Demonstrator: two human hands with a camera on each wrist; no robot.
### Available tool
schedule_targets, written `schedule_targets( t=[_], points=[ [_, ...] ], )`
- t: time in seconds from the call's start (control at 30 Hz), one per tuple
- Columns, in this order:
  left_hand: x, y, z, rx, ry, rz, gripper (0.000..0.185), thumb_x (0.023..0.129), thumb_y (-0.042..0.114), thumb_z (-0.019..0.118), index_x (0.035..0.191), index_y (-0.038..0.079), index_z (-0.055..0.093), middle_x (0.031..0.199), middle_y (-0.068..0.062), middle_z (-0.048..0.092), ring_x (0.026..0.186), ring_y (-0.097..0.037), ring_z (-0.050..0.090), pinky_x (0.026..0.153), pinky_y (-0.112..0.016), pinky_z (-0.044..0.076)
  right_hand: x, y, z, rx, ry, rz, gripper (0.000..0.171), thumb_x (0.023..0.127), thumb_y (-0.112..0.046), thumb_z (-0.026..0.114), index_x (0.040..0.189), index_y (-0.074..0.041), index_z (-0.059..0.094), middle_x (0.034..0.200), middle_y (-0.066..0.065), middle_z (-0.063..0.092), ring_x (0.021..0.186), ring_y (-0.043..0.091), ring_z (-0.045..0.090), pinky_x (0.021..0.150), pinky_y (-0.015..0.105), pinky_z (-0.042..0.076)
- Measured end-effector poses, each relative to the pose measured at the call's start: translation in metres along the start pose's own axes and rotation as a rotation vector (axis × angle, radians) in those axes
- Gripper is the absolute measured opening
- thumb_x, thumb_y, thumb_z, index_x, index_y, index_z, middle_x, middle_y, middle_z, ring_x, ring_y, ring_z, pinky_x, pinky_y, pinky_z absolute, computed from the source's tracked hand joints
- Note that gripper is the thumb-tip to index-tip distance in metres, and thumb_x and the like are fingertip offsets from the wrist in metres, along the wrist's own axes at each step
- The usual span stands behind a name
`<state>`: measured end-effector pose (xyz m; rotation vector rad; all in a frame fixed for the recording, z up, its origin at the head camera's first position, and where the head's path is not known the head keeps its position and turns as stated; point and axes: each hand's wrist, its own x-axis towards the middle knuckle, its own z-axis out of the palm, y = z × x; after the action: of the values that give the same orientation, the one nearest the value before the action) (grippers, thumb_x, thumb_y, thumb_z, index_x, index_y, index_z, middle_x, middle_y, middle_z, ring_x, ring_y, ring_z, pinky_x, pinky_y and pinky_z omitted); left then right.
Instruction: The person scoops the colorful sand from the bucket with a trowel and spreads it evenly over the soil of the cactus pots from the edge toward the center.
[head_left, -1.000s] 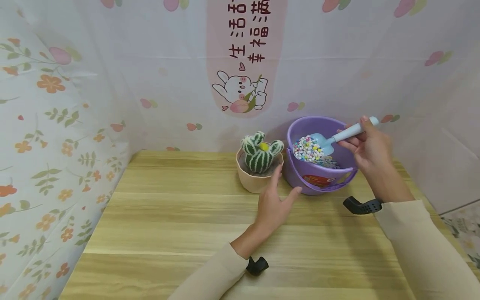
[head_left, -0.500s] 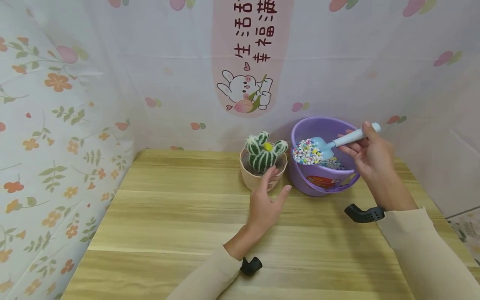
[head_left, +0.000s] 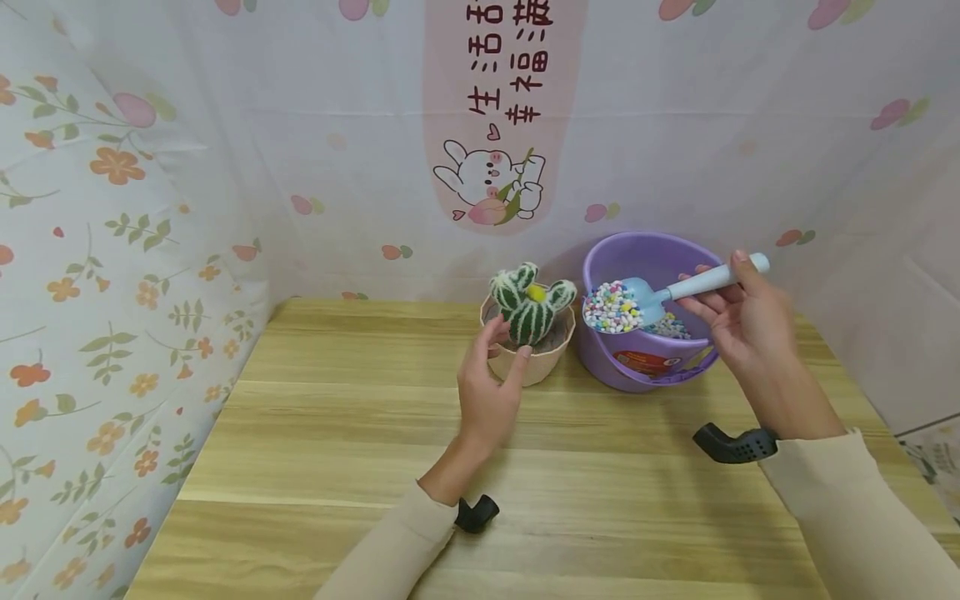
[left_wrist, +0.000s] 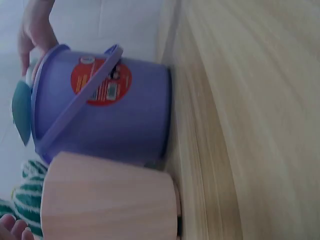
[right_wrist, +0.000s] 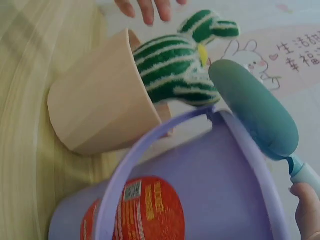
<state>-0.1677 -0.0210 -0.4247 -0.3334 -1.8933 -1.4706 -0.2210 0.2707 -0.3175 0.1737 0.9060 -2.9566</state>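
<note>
My right hand (head_left: 750,321) grips the handle of a light blue scoop (head_left: 652,300) heaped with small multicoloured pellets (head_left: 611,310). The scoop's blade hangs over the left rim of a purple bucket (head_left: 615,367), which has more pellets inside. Left of the bucket stands a peach flowerpot (head_left: 540,367) with a plush green cactus (head_left: 531,321) in grey filling. My left hand (head_left: 487,396) is at the pot's front left, fingers relaxed and thumb apart, holding nothing. In the right wrist view the scoop (right_wrist: 255,107) shows from its underside, above the bucket's rim.
The wooden table (head_left: 337,433) carries the pot and bucket near its back edge. Behind it hangs a white printed cloth (head_left: 337,150), with a floral cloth (head_left: 105,333) on the left. The bucket's handle (left_wrist: 82,102) hangs down its front side.
My left hand has moved left, from between pot and bucket to the pot's front left. The loaded scoop has shifted slightly left and down at the bucket's rim, still in my right hand.
</note>
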Motion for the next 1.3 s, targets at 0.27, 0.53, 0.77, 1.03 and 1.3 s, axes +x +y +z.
schedule_targets(
  t=[0.27,0.53,0.77,1.03,1.3],
  points=[
    [0.011,-0.018,-0.013,0.074,-0.050,-0.086,0.060,0.091,0.028,0.069,0.139,0.000,0.047,0.131,-0.016,0.056,0.119,-0.030,0.052,0.093,-0.049,0.047,-0.012,0.007,0.001,0.026,0.000,-0.003,0.034,0.093,-0.014,0.063,0.122,-0.013,0.045,0.099,0.022,0.060,0.099,0.045,0.066,0.081,0.057,0.051],
    [0.023,-0.035,-0.019,0.206,-0.244,-0.249,0.100,0.077,0.048,0.079,0.154,0.012,0.025,0.154,-0.012,0.031,0.141,-0.030,0.029,0.111,-0.056,0.028,-0.020,0.013,0.001,0.057,0.020,-0.018,0.039,0.093,-0.013,0.064,0.126,-0.014,0.044,0.099,0.023,0.060,0.099,0.046,0.066,0.086,0.057,0.047],
    [0.029,-0.044,-0.016,0.251,-0.375,-0.333,0.125,0.065,0.053,0.086,0.157,0.017,0.010,0.161,-0.007,0.017,0.146,-0.032,0.020,0.114,-0.059,0.022,-0.025,0.020,-0.001,0.079,0.033,-0.036,0.042,0.093,-0.011,0.064,0.130,-0.016,0.045,0.100,0.023,0.059,0.099,0.046,0.066,0.084,0.057,0.048],
    [0.031,-0.051,-0.011,0.251,-0.408,-0.338,0.130,0.061,0.053,0.089,0.157,0.020,0.008,0.161,-0.004,0.018,0.143,-0.034,0.026,0.111,-0.060,0.026,-0.029,0.026,-0.003,0.125,0.013,-0.017,0.041,0.095,-0.010,0.062,0.130,-0.018,0.041,0.091,0.024,0.061,0.096,0.048,0.066,0.078,0.061,0.050],
    [0.032,-0.055,-0.005,0.184,-0.392,-0.345,0.125,0.062,0.047,0.090,0.156,0.013,0.015,0.157,-0.005,0.028,0.142,-0.027,0.032,0.111,-0.052,0.032,-0.032,0.033,-0.003,0.126,0.000,-0.032,0.042,0.095,-0.008,0.061,0.130,-0.016,0.041,0.089,0.026,0.063,0.094,0.049,0.066,0.078,0.060,0.050]
  ],
)
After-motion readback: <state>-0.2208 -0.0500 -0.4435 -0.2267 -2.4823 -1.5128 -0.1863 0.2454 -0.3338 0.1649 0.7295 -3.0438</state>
